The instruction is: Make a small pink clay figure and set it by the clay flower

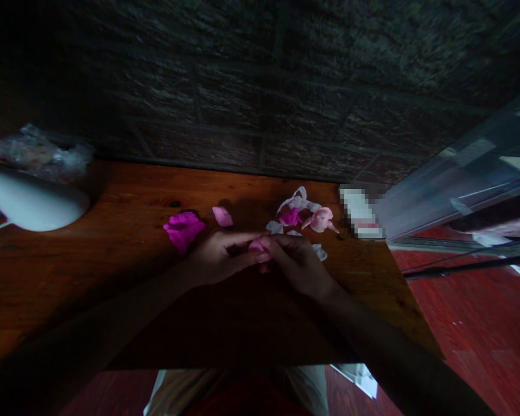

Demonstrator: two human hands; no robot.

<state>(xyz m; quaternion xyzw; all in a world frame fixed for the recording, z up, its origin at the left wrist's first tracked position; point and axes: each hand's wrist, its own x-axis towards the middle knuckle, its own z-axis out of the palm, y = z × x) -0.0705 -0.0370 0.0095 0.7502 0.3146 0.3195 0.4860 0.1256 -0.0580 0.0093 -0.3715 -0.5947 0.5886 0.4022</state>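
Above the wooden table, my left hand and my right hand meet at a small pink petal-like piece. Fingers and thumbs of both hands pinch it, and part of it is hidden by them. Left of my hands lies a magenta ruffled petal piece, with a flat light pink petal nearer. Just beyond my right hand are a pale pink petal piece, a small magenta piece and several whitish scraps.
A white cone-shaped object and a crumpled clear plastic bag are at the left. A dark brick-patterned wall rises behind. To the right stand a blurred white box and a clear plastic panel, near the table's right edge.
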